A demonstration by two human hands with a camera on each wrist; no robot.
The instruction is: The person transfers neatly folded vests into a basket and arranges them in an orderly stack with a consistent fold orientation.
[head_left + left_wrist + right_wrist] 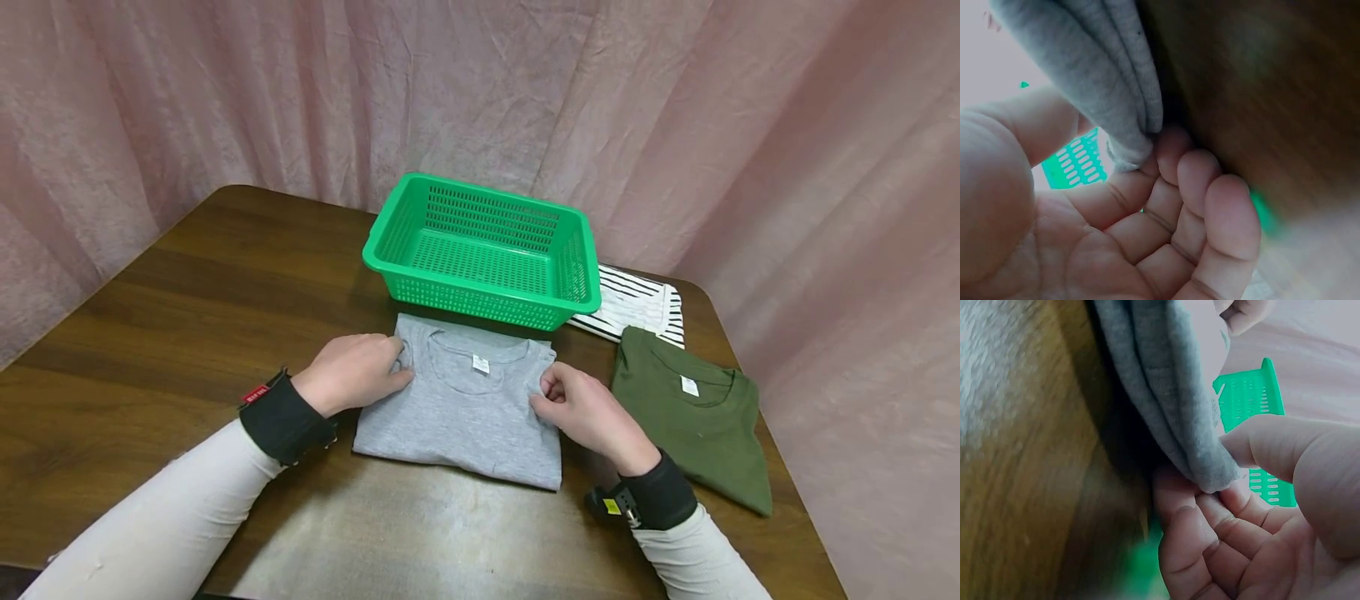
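A folded grey T-shirt (465,417) lies on the table with its neckline and white label toward the basket. At its left side my left hand (352,371) pinches the edge near the shoulder. My right hand (588,412) pinches the opposite side edge. In the left wrist view, layered grey fabric (1104,69) runs between the thumb and fingers (1232,212). The right wrist view likewise has folded grey cloth (1160,394) between thumb and curled fingers (1185,544). The shirt's underside is hidden.
A green plastic basket (483,292), with nothing inside, stands just behind the shirt. To the right lies a folded dark green T-shirt (690,433). Behind that, a black-and-white striped garment (637,304) is partly hidden by the basket. Pink curtains (480,92) hang beyond the wooden table (187,333).
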